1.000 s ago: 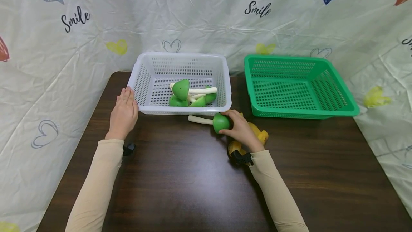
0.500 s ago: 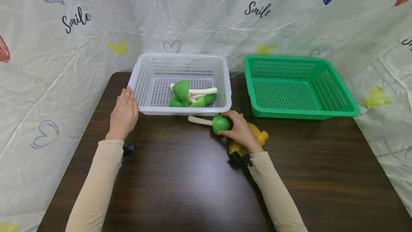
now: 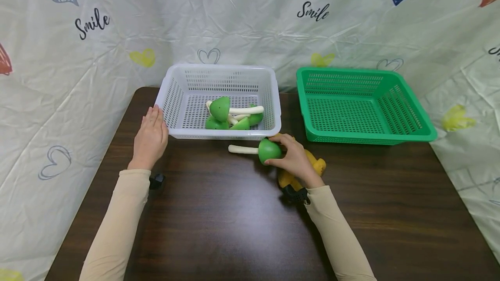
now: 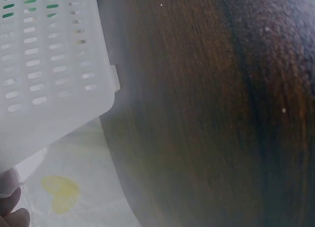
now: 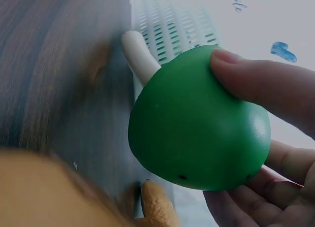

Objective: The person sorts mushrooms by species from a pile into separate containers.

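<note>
A: Currently, where do we find the green mushroom toy (image 3: 268,150)?

B: We find it on the dark table (image 3: 218,220), just in front of the white basket (image 3: 177,133), white stem pointing left. Our right hand (image 3: 294,158) curls thumb and fingers round the green cap (image 5: 197,121), a grip that suits its rounded shape.

A: And the left hand (image 3: 150,138)?

B: It lies flat, fingers straight, against the basket's left corner; we judge this steadies the basket. Similar mushrooms (image 3: 228,115) lie inside it. Yellow toys (image 3: 314,165) sit under our right wrist; the green basket (image 3: 390,135) stands apart.
</note>
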A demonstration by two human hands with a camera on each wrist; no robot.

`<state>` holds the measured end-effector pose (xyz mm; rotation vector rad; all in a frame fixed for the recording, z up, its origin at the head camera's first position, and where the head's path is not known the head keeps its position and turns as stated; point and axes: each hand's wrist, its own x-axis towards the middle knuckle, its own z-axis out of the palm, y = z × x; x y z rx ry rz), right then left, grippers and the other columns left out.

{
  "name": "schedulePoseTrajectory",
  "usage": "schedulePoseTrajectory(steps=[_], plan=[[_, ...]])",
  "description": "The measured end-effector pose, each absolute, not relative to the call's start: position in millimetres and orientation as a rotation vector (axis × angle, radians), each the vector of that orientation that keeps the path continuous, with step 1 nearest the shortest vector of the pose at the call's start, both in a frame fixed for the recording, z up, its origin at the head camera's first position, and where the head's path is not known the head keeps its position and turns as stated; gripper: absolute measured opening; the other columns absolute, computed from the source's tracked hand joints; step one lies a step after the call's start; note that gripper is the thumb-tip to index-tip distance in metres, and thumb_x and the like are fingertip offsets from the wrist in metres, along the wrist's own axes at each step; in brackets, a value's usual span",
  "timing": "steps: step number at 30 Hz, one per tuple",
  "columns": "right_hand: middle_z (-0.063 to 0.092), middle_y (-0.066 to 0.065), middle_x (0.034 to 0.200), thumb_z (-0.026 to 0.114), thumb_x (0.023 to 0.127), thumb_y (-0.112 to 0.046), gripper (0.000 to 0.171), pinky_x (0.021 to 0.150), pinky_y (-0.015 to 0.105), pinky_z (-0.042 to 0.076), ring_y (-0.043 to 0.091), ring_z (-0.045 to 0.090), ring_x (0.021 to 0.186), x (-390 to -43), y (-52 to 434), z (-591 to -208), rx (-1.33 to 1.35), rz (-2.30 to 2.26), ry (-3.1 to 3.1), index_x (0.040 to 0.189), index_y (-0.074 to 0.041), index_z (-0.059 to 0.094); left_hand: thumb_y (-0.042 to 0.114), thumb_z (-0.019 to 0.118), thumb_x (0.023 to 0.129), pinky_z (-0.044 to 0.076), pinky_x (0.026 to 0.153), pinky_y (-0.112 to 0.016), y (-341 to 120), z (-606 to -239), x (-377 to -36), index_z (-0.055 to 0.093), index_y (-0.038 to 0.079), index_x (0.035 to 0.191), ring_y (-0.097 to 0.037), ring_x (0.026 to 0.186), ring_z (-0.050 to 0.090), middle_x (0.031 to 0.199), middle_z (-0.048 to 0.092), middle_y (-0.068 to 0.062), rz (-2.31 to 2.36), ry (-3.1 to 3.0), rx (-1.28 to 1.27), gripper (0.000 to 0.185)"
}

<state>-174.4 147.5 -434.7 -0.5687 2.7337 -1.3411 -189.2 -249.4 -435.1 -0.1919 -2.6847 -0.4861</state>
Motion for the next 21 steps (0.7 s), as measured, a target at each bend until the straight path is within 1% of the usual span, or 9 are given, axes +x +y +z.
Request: schedulePoseTrajectory(steps=[10, 15, 21], plan=[[0.055, 0.005, 0.113, 0.086, 0.068, -0.018, 0.059, 0.084, 0.041, 0.051, 0.024, 0.057, 0.101, -169, 147, -429, -0.606, -1.446, 2.661, 0.119, -0.009, 0.059, 0.012, 0.04, 0.098, 0.021, 0.11, -0.05, -249, -434, -188, 0.041, -0.017, 0.132, -0.039, 0.136, 0.028, 0.144, 0.034, -0.026, -0.469, -2.704, -0.188, 0.045], [0.056, 0.007, 0.115, 0.087, 0.066, -0.015, 0.059, 0.086, 0.042, 0.051, 0.024, 0.058, 0.1, -168, 147, -421, -0.702, -1.48, 2.665, 0.118, -0.007, 0.06, 0.013, 0.04, 0.098, 0.021, 0.11, -0.05, -250, -435, -189, 0.042, -0.017, 0.131, -0.038, 0.136, 0.027, 0.144, 0.034, -0.026, -0.472, -2.695, -0.192, 0.045], [0.057, 0.007, 0.116, 0.087, 0.066, -0.013, 0.059, 0.084, 0.037, 0.052, 0.022, 0.058, 0.098, -168, 148, -410, -0.753, -1.496, 2.644, 0.118, -0.005, 0.061, 0.012, 0.04, 0.098, 0.021, 0.11, -0.05, -250, -436, -189, 0.042, -0.017, 0.131, -0.038, 0.136, 0.028, 0.144, 0.035, -0.026, -0.485, -2.687, -0.191, 0.044]])
